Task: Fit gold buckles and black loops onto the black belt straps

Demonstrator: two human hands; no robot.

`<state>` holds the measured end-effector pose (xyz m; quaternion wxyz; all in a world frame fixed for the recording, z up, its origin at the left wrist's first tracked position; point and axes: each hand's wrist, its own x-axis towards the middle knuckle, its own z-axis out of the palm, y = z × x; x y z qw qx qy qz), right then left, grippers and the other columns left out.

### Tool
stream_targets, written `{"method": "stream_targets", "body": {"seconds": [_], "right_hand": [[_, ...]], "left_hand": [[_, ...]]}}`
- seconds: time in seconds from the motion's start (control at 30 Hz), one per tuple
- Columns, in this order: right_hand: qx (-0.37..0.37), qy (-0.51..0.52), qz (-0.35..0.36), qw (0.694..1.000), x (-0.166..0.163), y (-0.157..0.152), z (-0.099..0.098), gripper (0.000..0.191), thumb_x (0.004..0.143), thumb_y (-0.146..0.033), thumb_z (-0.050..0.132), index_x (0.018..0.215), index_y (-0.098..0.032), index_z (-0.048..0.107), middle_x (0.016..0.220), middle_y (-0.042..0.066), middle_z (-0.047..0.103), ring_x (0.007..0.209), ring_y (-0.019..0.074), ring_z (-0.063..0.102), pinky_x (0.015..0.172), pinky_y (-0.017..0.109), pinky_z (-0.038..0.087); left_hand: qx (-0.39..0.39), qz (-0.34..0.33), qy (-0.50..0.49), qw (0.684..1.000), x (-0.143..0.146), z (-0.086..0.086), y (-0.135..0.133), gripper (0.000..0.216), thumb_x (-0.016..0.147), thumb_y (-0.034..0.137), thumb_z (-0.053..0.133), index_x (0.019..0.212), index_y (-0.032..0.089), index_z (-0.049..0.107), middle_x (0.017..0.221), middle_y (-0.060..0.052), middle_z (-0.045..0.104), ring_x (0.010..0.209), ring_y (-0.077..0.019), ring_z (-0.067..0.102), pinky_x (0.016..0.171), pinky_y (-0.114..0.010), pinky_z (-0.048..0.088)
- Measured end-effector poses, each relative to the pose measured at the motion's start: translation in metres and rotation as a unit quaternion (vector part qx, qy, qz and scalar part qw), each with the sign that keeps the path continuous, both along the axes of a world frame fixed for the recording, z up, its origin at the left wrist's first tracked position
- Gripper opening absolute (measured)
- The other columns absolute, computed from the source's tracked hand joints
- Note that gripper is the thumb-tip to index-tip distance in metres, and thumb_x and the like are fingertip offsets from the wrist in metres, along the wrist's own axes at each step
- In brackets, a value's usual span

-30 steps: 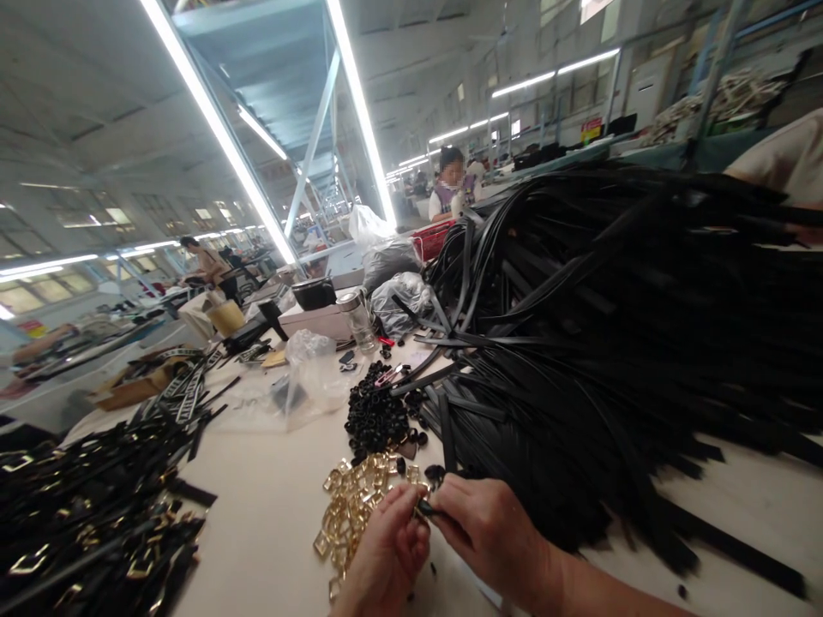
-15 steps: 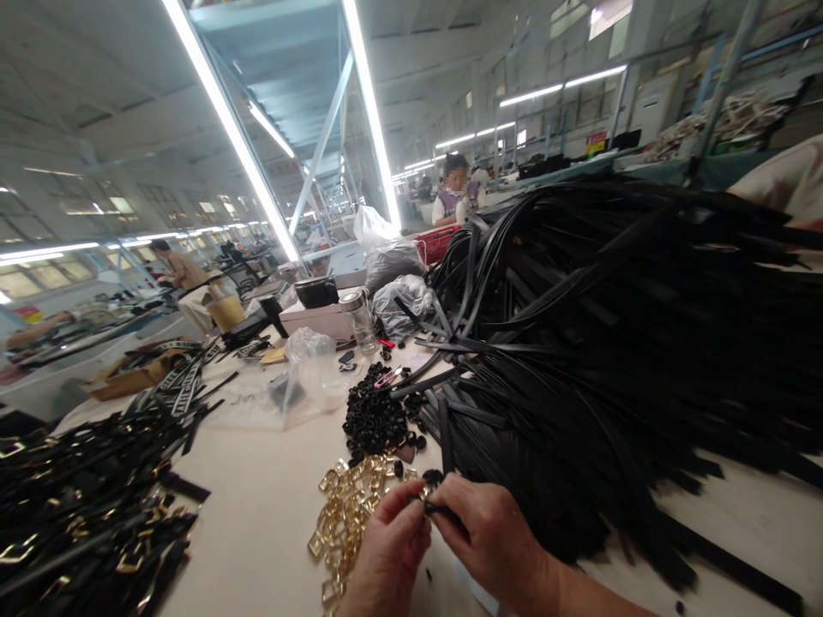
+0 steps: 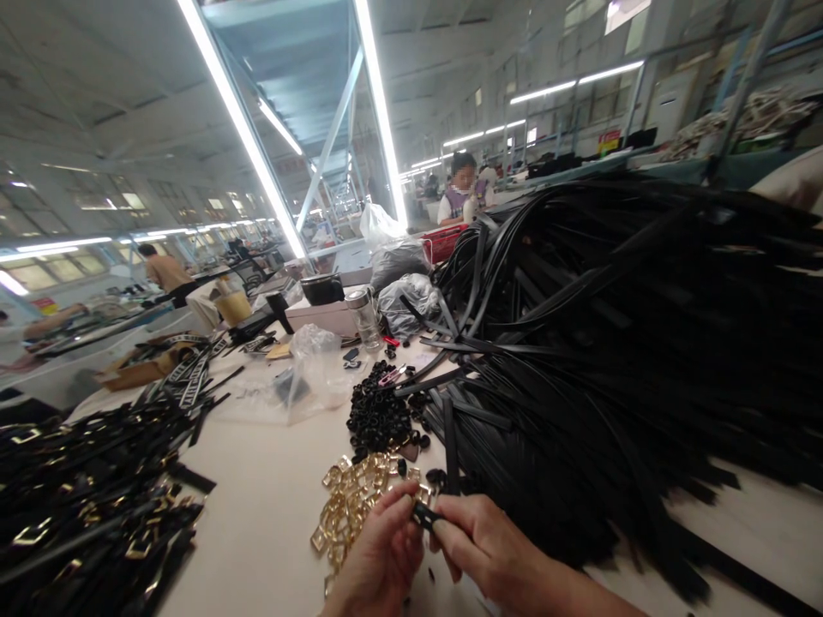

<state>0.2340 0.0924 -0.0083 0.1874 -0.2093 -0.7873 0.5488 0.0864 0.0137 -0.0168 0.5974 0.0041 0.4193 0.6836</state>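
Close together over the front of the table, my two hands pinch one short black strap (image 3: pixel 425 516). My left hand (image 3: pixel 384 548) has thumb and fingertips closed on its left end. From the other side, my right hand (image 3: pixel 485 544) grips it between thumb and forefinger. Small light spots show on the strap's face; most of its length is hidden by my fingers. Just behind my fingertips lies a pile of gold buckles (image 3: pixel 351 506). Beyond that sits a heap of small black loops (image 3: pixel 378 416).
A big mound of black straps (image 3: pixel 597 343) fills the right side. Straps with gold buckles (image 3: pixel 96 506) are heaped at left. Farther back stand a glass jar (image 3: pixel 364 319), a clear plastic bag (image 3: pixel 318 364) and a black pouch (image 3: pixel 322 289). Other people work in the background.
My hands have drawn slightly apart, so more of the black strap shows between them. The whole view has shifted a little, and a person at the far left has straightened up.
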Motion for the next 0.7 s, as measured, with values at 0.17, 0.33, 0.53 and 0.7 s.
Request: {"method": "stream_targets", "body": {"seconds": [0.17, 0.33, 0.53, 0.7], "right_hand": [[0.113, -0.026, -0.034, 0.993, -0.002, -0.002, -0.006, 0.026, 0.092, -0.029, 0.042, 0.077, -0.017, 0.06, 0.073, 0.002, 0.065, 0.064, 0.0134, 0.056, 0.059, 0.026, 0.032], [0.116, -0.005, -0.022, 0.993, -0.002, -0.002, -0.006, 0.027, 0.093, -0.03, 0.042, 0.076, -0.018, 0.058, 0.07, 0.0, 0.062, 0.061, 0.0116, 0.053, 0.056, 0.024, 0.032], [0.155, 0.001, 0.028, 0.988, 0.004, -0.001, 0.005, 0.008, 0.079, -0.015, 0.051, 0.072, -0.019, 0.051, 0.069, -0.003, 0.059, 0.061, 0.0104, 0.05, 0.056, 0.022, 0.032], [0.166, 0.004, 0.036, 0.985, 0.004, -0.001, 0.005, 0.017, 0.087, -0.022, 0.049, 0.075, -0.018, 0.06, 0.07, 0.0, 0.063, 0.061, 0.0116, 0.054, 0.057, 0.022, 0.035]], "left_hand": [[-0.026, -0.009, -0.001, 1.0, 0.012, 0.001, 0.004, 0.046, 0.046, 0.015, 0.096, 0.085, 0.01, 0.073, 0.074, -0.004, 0.073, 0.053, -0.0073, 0.064, 0.049, -0.012, 0.052], [-0.001, -0.025, 0.046, 0.999, 0.017, 0.01, 0.006, 0.041, 0.049, 0.019, 0.096, 0.081, 0.014, 0.071, 0.075, -0.002, 0.072, 0.062, -0.0093, 0.067, 0.058, -0.015, 0.056], [0.0, -0.08, 0.023, 0.997, 0.012, 0.013, 0.0, 0.038, 0.055, 0.021, 0.093, 0.083, 0.013, 0.069, 0.071, 0.001, 0.069, 0.049, -0.0031, 0.058, 0.047, -0.01, 0.047], [0.028, -0.106, 0.039, 0.993, 0.013, 0.011, 0.0, 0.036, 0.059, 0.021, 0.092, 0.084, 0.012, 0.068, 0.074, -0.001, 0.068, 0.058, -0.0068, 0.062, 0.051, -0.013, 0.048]]}}
